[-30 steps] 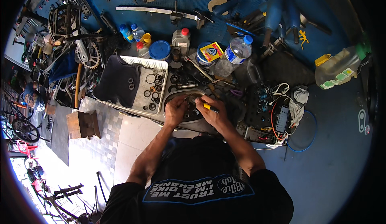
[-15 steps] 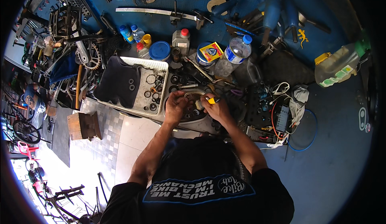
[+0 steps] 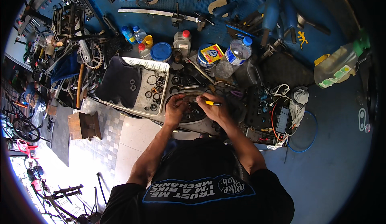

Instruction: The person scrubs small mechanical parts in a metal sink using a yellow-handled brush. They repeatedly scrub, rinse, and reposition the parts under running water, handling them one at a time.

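Head view: a yellow-handled tool (image 3: 212, 103) is pinched in the right hand (image 3: 213, 108) over a dark round tray (image 3: 189, 121) on the table; left hand (image 3: 175, 110) fingers are curled on small parts. Careful seating is judged next.

I could not tell what my left hand (image 3: 175, 110) gripped; its fingers covered the part. My right hand (image 3: 214, 108) hid most of the yellow-handled tool (image 3: 212, 103), so its tip stayed unseen. The rings in the white tray (image 3: 149, 64) were too small to identify.
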A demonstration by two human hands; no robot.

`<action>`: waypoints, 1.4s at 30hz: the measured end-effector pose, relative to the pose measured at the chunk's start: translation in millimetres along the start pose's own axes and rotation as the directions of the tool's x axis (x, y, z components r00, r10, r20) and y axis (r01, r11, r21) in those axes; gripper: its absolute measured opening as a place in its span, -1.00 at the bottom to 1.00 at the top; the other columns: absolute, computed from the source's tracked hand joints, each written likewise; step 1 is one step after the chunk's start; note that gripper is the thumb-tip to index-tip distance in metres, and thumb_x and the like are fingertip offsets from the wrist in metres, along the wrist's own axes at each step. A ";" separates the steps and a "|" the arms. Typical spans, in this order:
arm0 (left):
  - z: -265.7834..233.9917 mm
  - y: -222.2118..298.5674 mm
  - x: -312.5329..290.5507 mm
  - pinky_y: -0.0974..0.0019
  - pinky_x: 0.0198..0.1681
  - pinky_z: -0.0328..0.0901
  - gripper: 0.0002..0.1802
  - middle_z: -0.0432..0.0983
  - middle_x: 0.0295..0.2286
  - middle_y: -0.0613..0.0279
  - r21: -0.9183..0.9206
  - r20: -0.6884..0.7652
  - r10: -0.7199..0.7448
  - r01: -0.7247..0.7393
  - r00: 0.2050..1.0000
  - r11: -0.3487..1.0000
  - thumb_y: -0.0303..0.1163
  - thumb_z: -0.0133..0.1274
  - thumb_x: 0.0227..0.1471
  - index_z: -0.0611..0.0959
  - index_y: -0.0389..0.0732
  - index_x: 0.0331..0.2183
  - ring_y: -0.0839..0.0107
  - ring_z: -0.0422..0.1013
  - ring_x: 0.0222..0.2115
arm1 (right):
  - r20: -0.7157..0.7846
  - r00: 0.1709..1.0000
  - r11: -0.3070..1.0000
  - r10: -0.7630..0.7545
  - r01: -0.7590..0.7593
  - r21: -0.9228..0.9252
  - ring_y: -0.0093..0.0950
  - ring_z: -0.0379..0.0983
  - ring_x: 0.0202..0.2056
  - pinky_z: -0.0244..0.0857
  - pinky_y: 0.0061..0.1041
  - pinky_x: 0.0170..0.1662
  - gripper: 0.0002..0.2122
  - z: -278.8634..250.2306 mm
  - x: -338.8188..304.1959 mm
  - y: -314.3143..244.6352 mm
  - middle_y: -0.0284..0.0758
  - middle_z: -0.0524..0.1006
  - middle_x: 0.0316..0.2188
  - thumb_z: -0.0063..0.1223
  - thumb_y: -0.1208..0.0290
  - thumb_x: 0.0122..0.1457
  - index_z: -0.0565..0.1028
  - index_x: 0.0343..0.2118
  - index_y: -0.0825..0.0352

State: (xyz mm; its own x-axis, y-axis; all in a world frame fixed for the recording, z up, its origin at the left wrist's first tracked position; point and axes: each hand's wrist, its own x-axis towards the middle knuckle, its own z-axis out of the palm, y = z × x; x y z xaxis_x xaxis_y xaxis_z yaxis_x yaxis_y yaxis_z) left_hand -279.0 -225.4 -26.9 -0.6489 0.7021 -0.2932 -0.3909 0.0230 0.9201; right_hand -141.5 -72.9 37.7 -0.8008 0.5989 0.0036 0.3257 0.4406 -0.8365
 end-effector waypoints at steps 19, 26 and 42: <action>0.0 2.8 -12.8 0.15 -0.18 0.55 -0.69 0.77 -0.27 -0.09 0.637 -0.025 0.330 -0.240 0.944 0.733 -0.39 0.25 0.19 0.73 -0.30 -0.05 0.10 0.72 -0.24 | -0.269 0.771 0.816 -0.578 0.555 -0.163 -0.27 0.58 -0.53 0.42 -0.36 -0.44 -0.75 25.8 -7.3 -10.6 -0.22 0.63 -0.52 0.49 0.52 0.16 0.59 -0.18 0.26; -2.1 -2.7 -13.1 0.23 -0.24 0.56 -0.68 0.78 -0.25 -0.06 0.647 -0.023 0.301 -0.215 0.953 0.731 -0.44 0.24 0.22 0.71 -0.29 0.00 0.29 0.73 -0.31 | -0.241 0.848 0.880 -0.471 0.436 -0.187 -0.33 0.61 -0.51 0.45 -0.37 -0.41 -0.81 23.0 -11.3 -10.2 -0.20 0.64 -0.50 0.49 0.49 0.16 0.61 -0.27 0.30; -21.0 -2.0 -5.4 0.29 -0.15 0.60 -0.66 0.69 -0.19 0.13 -0.049 0.040 -0.066 0.068 0.997 0.997 -0.53 0.14 0.30 0.59 -0.42 0.08 0.40 0.63 -0.22 | -0.054 0.987 0.984 -0.149 0.142 -0.109 -0.05 0.65 -0.37 0.50 -0.16 -0.31 -0.77 29.3 -3.7 41.8 -0.12 0.66 -0.46 0.35 0.20 0.27 0.64 -0.18 0.23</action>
State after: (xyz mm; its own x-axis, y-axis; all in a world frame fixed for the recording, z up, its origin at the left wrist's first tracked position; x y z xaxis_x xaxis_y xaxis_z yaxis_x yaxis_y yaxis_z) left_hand -288.4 -244.3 -32.7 -0.5950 0.7272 -0.3423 -0.4651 0.0358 0.8845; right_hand -139.7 -76.3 -13.3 -0.8118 0.5622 0.1576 0.2617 0.5917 -0.7625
